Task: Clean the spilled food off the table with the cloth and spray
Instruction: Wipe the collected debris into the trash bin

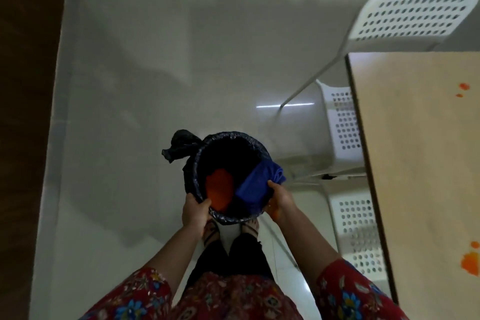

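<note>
Your floral sleeves [145, 293] frame the view. Your left hand [194, 212] has its grip curled over the bin [228, 135] rim; your right hand [280, 201] clamps the blue cloth [259, 184] against the opposite rim. Orange spills [470, 262] mark the tabletop [415, 163] at right.

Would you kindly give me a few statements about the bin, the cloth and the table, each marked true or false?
1. The left hand grips the rim of the bin. True.
2. The blue cloth lies spread on the table. False: it hangs over the bin's rim, held there by the right hand.
3. Orange food lies inside the bin. True.
4. The table is free of spills. False: orange spills lie on it.
5. The chair beside the table is black. False: it is white and perforated.
</note>
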`<state>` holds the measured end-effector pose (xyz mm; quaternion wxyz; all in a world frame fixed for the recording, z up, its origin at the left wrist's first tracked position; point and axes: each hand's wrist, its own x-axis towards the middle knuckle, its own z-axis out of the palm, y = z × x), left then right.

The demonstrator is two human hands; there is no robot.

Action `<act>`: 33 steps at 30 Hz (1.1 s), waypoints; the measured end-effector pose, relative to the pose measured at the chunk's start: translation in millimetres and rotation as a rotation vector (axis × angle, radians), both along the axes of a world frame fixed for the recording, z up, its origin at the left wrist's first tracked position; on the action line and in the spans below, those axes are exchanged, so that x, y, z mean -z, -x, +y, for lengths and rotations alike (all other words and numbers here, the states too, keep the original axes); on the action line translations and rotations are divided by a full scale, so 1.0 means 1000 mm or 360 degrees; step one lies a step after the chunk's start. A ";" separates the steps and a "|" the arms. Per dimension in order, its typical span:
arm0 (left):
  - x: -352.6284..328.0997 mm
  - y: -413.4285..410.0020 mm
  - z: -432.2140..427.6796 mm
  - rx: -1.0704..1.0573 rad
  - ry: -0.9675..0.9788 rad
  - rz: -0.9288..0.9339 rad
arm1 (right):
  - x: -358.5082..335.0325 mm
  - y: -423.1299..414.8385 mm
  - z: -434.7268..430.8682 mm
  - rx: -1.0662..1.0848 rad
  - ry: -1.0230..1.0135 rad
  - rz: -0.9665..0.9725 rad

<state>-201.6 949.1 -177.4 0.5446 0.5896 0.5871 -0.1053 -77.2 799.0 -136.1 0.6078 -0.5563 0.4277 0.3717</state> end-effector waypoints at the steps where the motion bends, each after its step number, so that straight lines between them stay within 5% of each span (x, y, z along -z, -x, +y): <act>1: 0.017 -0.001 0.005 -0.0019 -0.0017 0.0040 | 0.018 -0.002 0.007 -0.0038 0.0034 -0.0001; 15: 0.292 0.006 0.048 -0.0362 0.0255 0.0081 | 0.262 -0.034 0.071 -0.0450 0.0006 0.0129; 21: 0.303 0.007 0.068 -0.0428 0.0482 0.0196 | 0.286 -0.036 0.080 -0.0620 -0.0020 0.0176; 23: 0.283 0.002 0.064 -0.0094 -0.0134 0.0283 | 0.282 -0.033 0.081 -0.0643 0.0010 0.0211; 24: 0.270 0.001 0.057 0.0126 -0.0426 0.0053 | 0.278 -0.031 0.082 -0.0645 0.0016 0.0231; 27: 0.245 -0.020 0.020 0.0946 -0.0181 -0.0619 | 0.269 -0.025 0.081 -0.0624 0.0010 0.0276; 29: 0.246 -0.033 0.007 0.1355 -0.0025 -0.0364 | 0.260 -0.024 0.078 -0.0648 0.0003 0.0284; 31: 0.251 -0.044 0.016 0.1248 0.0044 0.0269 | 0.253 -0.025 0.075 -0.0667 0.0032 0.0243; 33: 0.245 -0.049 0.025 0.1091 -0.0102 0.0427 | 0.244 -0.027 0.069 -0.0658 0.0079 0.0201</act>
